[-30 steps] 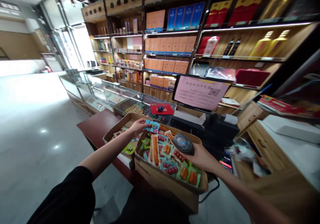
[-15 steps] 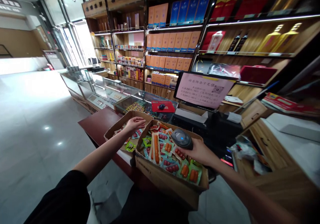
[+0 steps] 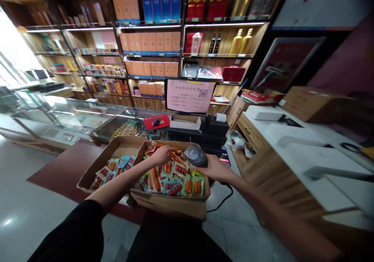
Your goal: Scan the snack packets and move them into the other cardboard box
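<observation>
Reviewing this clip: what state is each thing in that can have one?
Left hand: fingers at a long sausage packet, grip unclear
Right hand: closed around the scanner
Scanner: blue light on
Right box: open, full of packets
Left box: open, partly filled
Phone: screen lit

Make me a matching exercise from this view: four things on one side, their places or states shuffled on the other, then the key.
Things
1. Handheld scanner
2. Computer mouse
3. Pink sign
4. Blue boxes

Places or states
A. On a red mat
B. Between orange boxes and red boxes on an upper shelf
C. Held in the right hand
D. Bears writing and a square code

Right pairs: 1-C, 2-A, 3-D, 4-B
</observation>
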Demonstrator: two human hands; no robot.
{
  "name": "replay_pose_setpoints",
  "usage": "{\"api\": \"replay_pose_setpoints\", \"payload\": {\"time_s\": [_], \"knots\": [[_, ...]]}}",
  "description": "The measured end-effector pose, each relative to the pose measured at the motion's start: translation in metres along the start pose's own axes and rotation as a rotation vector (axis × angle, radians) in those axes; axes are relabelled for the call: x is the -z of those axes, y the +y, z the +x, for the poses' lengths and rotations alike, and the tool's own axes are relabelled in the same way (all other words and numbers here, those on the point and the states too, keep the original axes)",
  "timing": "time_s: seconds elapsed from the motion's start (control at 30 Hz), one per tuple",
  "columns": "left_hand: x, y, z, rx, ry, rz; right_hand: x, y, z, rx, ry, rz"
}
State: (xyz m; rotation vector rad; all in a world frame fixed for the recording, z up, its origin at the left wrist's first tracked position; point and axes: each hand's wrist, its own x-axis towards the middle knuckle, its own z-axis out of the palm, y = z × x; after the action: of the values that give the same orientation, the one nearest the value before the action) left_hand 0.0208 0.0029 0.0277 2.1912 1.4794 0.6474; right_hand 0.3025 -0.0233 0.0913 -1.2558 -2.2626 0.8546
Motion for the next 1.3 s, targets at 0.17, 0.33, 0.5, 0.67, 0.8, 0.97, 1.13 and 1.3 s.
{"api": "replay_pose_setpoints", "payload": {"time_s": [0.17,0.33,0.5,0.67,0.8,0.97,1.13,1.3], "knots": [[-0.010,0.010,0.018,-0.233,-0.271,0.492,0.000,0.007,-0.007,-0.021,0.027,0.027],[-0.018,0.013,0.023,-0.213,-0.296,0.594,-0.006,0.014,-0.011,-0.002,0.036,0.011],[-0.008,0.012,0.019,-0.075,-0.260,0.500,-0.009,0.019,-0.011,-0.012,0.035,0.023],[0.022,0.002,0.016,0.159,-0.166,0.115,-0.005,0.019,-0.006,-0.018,0.036,0.045],[0.038,-0.010,0.008,0.368,-0.171,-0.374,-0.001,0.014,-0.001,-0.043,0.012,0.020],[0.045,-0.015,-0.008,0.462,-0.177,-0.877,0.000,0.003,0.002,-0.040,-0.013,0.009],[0.043,-0.014,-0.013,0.520,-0.113,-1.061,-0.003,-0.011,0.004,0.034,-0.046,0.056],[0.036,-0.009,-0.011,0.546,0.039,-1.160,-0.007,-0.023,0.003,0.083,-0.058,0.049]]}}
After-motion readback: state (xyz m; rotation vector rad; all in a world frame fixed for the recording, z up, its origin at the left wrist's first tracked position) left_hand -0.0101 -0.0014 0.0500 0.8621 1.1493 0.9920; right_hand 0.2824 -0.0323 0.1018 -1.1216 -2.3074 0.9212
